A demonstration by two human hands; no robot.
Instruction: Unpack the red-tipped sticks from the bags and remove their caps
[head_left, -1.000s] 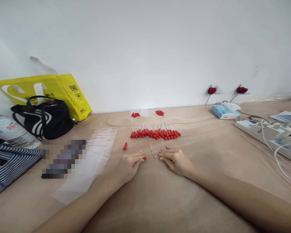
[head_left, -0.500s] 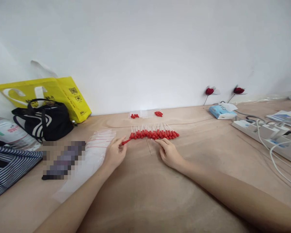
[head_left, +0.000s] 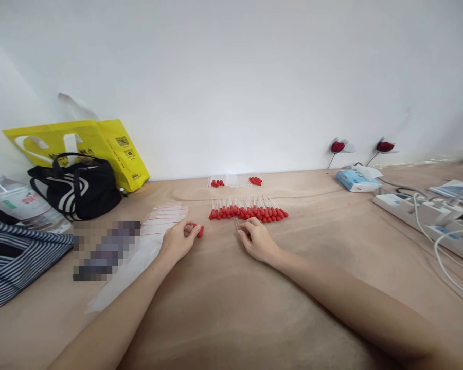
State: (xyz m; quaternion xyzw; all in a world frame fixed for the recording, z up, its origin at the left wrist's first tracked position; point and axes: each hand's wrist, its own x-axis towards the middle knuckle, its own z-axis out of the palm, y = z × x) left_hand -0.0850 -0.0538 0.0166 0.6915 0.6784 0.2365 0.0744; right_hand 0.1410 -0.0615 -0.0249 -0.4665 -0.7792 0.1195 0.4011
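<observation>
My left hand (head_left: 177, 241) is closed around small red bulb-shaped pieces (head_left: 199, 232), whose ends stick out past the fingertips. To its right, my right hand (head_left: 257, 240) rests low over the table with its fingers pinched together at thin clear tubes (head_left: 236, 224); its fingers partly hide them. Just beyond both hands lies a row of thin clear tubes with red bulb ends (head_left: 250, 211), the red ends pointing toward me. Further back are two small clusters of loose red pieces, a left one (head_left: 217, 183) and a right one (head_left: 255, 181), on clear plastic.
Clear plastic bags (head_left: 154, 234) lie under and left of my left forearm. At the left stand a yellow bag (head_left: 133, 159), a black bag (head_left: 96, 192) and a large bottle (head_left: 19, 200). On the right are a tissue pack (head_left: 357, 180) and a power strip (head_left: 428, 218) with cables.
My right hand has moved slightly left, over the tube lying before the row. In my left hand the red pieces sit differently, sticking out less. The whole view has shifted a little.
</observation>
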